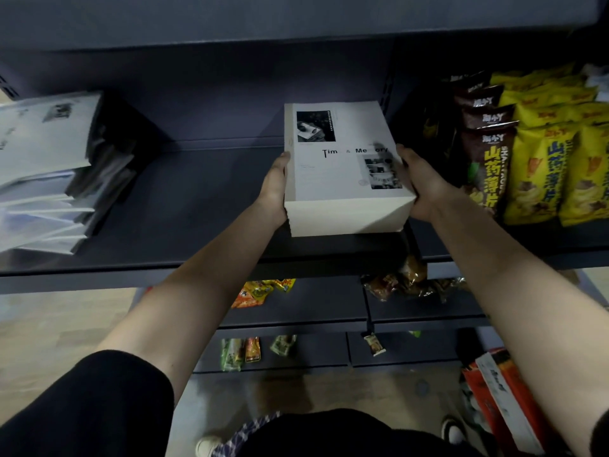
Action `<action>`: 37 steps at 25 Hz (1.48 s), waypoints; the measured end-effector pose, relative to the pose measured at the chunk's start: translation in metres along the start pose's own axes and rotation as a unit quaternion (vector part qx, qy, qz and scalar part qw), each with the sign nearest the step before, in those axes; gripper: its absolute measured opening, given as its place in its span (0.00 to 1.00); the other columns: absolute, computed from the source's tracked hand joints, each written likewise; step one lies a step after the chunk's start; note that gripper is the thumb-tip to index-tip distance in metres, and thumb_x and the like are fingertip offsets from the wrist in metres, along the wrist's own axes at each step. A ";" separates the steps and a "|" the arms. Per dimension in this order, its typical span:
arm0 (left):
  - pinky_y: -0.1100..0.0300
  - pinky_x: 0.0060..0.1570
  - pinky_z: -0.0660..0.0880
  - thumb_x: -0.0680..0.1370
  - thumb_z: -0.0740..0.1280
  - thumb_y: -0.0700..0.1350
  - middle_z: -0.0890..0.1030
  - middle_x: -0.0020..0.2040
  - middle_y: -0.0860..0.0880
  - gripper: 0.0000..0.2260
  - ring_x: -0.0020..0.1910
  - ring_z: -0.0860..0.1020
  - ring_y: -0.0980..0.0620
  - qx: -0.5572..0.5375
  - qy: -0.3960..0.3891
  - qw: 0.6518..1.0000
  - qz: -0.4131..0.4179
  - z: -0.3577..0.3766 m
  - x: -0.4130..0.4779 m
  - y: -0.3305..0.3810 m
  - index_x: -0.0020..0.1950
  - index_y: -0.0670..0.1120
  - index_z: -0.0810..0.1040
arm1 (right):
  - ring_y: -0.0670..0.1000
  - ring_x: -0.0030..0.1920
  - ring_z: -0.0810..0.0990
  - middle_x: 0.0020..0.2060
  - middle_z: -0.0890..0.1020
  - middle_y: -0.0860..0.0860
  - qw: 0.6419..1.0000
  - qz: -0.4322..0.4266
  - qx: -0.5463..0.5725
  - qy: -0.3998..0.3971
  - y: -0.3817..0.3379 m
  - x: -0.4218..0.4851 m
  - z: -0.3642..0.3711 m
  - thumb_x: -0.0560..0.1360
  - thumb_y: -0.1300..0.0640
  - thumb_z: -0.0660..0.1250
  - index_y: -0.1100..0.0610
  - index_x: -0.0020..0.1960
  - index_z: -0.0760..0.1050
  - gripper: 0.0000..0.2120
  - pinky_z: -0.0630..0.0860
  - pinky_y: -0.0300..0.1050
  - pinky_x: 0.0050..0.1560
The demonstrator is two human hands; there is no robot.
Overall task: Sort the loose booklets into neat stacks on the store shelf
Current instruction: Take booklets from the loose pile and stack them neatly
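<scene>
Head camera view: we look down along two bare forearms reaching to a dark store shelf. Between the hands we see a thick, squared-up booklet stack, its white top cover printed "Time & Memory" with two small photographs. The left hand clasps the stack's left side and the right hand clasps its right side. Each thumb lies at the upper edge and the other fingers are hidden behind the paper. We cannot tell whether the stack rests on the shelf or hangs just above it. Well to the left of the stack lies a loose pile of booklets, fanned and slipping. Just to the right of the stack stand dark snack bags, then yellow snack bags. Below the stack, lower shelves hold small snack packets.
</scene>
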State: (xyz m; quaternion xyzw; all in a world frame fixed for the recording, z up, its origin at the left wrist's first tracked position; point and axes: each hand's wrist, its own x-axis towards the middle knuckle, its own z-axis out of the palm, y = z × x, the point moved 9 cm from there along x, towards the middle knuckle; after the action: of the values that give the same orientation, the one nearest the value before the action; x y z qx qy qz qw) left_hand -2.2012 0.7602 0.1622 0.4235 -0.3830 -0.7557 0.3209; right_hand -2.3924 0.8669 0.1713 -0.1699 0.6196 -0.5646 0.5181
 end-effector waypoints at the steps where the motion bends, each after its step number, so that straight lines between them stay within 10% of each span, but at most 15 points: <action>1: 0.55 0.43 0.77 0.81 0.58 0.54 0.81 0.43 0.47 0.12 0.40 0.79 0.47 -0.002 -0.002 1.000 0.003 0.000 0.000 0.000 0.53 0.49 0.77 | 0.57 0.52 0.82 0.52 0.83 0.55 1.000 -0.001 0.001 -0.004 0.000 -0.002 0.001 0.76 0.38 0.58 0.51 0.56 0.78 0.20 0.77 0.53 0.55; 11: 0.47 0.64 0.70 0.79 0.55 0.55 0.75 0.65 0.45 0.23 0.61 0.75 0.44 0.116 0.006 0.993 0.015 0.002 0.007 0.005 0.74 0.52 0.62 | 0.55 0.49 0.81 0.51 0.82 0.54 0.999 0.005 -0.036 0.011 -0.002 0.002 0.000 0.77 0.37 0.56 0.51 0.56 0.77 0.22 0.77 0.50 0.53; 15: 0.49 0.64 0.71 0.81 0.53 0.55 0.76 0.63 0.46 0.20 0.60 0.75 0.45 0.256 0.004 0.967 0.012 0.002 -0.002 0.021 0.72 0.52 0.65 | 0.57 0.67 0.69 0.69 0.69 0.56 0.934 -0.081 -0.318 0.140 -0.031 -0.011 -0.011 0.78 0.41 0.55 0.55 0.74 0.60 0.29 0.65 0.47 0.67; 18: 0.55 0.72 0.55 0.82 0.48 0.55 0.61 0.75 0.49 0.23 0.73 0.62 0.47 0.399 0.006 0.915 0.064 0.010 -0.018 0.043 0.77 0.53 0.54 | 0.55 0.73 0.59 0.74 0.60 0.54 0.846 -0.265 -0.432 0.167 -0.072 -0.034 0.015 0.81 0.48 0.54 0.56 0.76 0.54 0.26 0.57 0.41 0.70; 22: 0.56 0.73 0.47 0.83 0.49 0.53 0.48 0.78 0.49 0.25 0.77 0.48 0.50 0.523 -0.054 0.818 0.233 0.028 -0.041 0.079 0.78 0.47 0.48 | 0.55 0.75 0.54 0.76 0.55 0.53 0.783 -0.301 -0.529 0.126 -0.075 -0.034 0.071 0.80 0.47 0.53 0.52 0.75 0.55 0.25 0.55 0.54 0.73; 27: 0.45 0.73 0.40 0.82 0.48 0.54 0.46 0.78 0.48 0.24 0.77 0.43 0.47 0.762 -0.006 0.547 0.346 0.005 -0.065 0.110 0.78 0.51 0.49 | 0.59 0.75 0.40 0.77 0.44 0.51 0.677 -0.311 -0.662 0.081 -0.060 -0.037 0.155 0.79 0.40 0.49 0.46 0.76 0.47 0.29 0.43 0.68 0.71; 37: 0.44 0.74 0.41 0.81 0.53 0.54 0.50 0.78 0.46 0.26 0.77 0.46 0.46 0.809 0.137 0.485 0.302 -0.180 -0.095 0.201 0.77 0.51 0.50 | 0.58 0.76 0.41 0.77 0.46 0.51 0.607 -0.412 -0.680 -0.008 -0.038 -0.049 0.368 0.77 0.37 0.50 0.47 0.76 0.49 0.31 0.42 0.68 0.71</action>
State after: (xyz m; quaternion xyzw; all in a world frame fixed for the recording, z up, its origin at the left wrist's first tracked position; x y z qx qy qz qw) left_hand -1.9680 0.6810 0.3077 0.4530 -0.8811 0.0983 0.0935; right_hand -2.0801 0.7017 0.2914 -0.7150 0.6857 -0.1337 -0.0287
